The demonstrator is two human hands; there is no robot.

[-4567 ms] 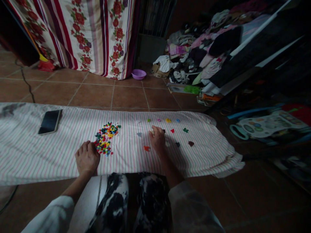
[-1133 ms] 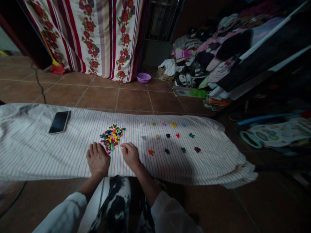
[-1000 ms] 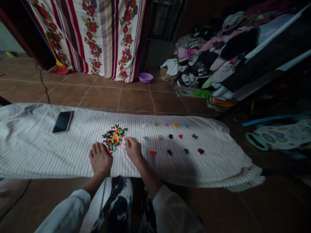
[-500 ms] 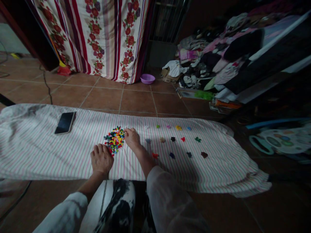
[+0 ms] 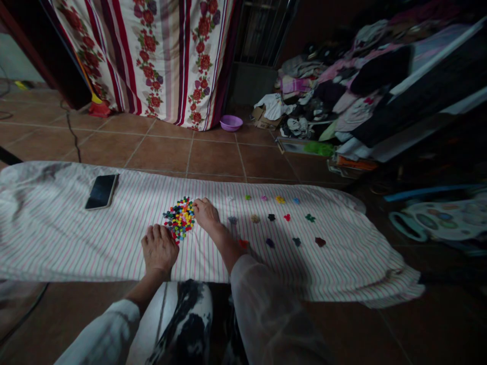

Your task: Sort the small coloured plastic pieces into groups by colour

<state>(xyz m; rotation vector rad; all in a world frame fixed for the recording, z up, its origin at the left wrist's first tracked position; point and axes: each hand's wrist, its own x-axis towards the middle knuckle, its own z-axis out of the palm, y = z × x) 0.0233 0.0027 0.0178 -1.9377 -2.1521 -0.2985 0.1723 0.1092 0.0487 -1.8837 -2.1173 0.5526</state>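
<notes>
A heap of small beads (image 5: pixel 180 217) in many colours lies on a striped cloth (image 5: pixel 125 233). My left hand (image 5: pixel 159 248) rests palm down at the heap's lower left edge, its fingers lying on the cloth with small gaps between them. At the heap's right edge is my right hand (image 5: pixel 206 214), thumb and fingers pressed together; whatever may be between the tips is too small to make out. To the right lie several little clusters sorted by colour, among them a yellow cluster (image 5: pixel 280 199), a black cluster (image 5: pixel 271 217) and a brown cluster (image 5: pixel 320 242).
A phone (image 5: pixel 102 191) lies left of the heap on the cloth. Beyond the cloth-covered surface, a purple basin (image 5: pixel 231 123) stands on the tiled floor by a flowered curtain (image 5: pixel 171 61). Piled clothes (image 5: pixel 327 91) are at the back right.
My right hand has shifted very slightly left and up against the heap's edge. My left hand stays almost where it was.
</notes>
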